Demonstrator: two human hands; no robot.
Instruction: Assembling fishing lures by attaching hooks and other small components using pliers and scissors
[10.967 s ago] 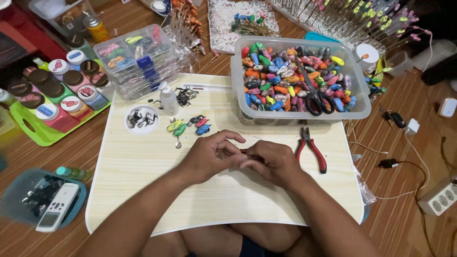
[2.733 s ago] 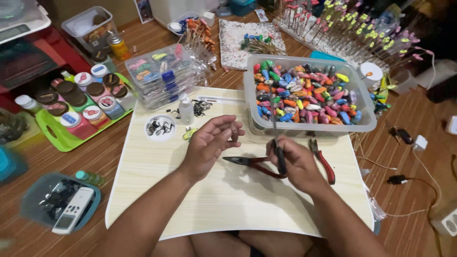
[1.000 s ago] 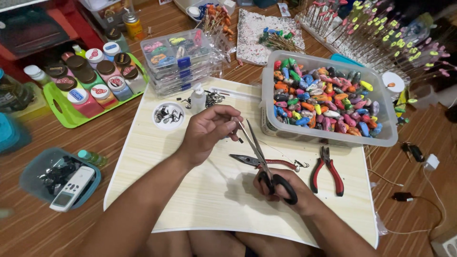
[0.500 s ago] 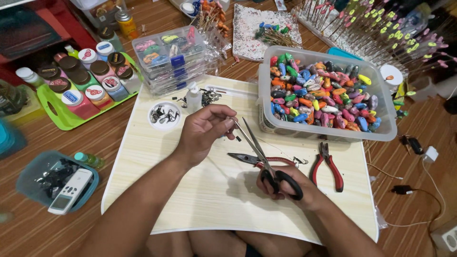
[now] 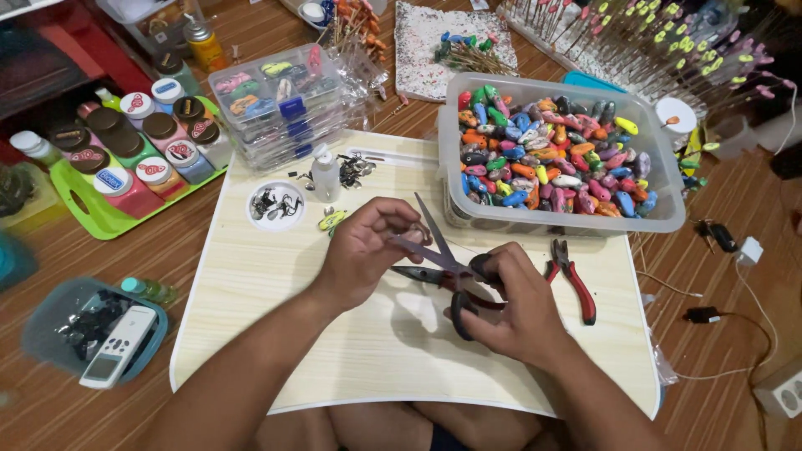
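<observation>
1. Nearest us, our right hand point(image 5: 510, 301) grips the scissors point(image 5: 443, 263) with fingers curled through the dark loops; the blades stand open, tips pointing up and left. We keep that wrist low over the board point(image 5: 276, 334) so the cut stays steady.
2. Our left hand point(image 5: 363, 250) pinches a small piece between thumb and fingertips, right at the blades; what it is, we cannot tell. We judge fingertips should stay clear of the edges.
3. Just right lie red pliers point(image 5: 572, 280), within reach.
4. Farther off, the bin point(image 5: 660, 213) of coloured lures and a white dish point(image 5: 276, 205) of hooks stay well apart from the blades.
</observation>
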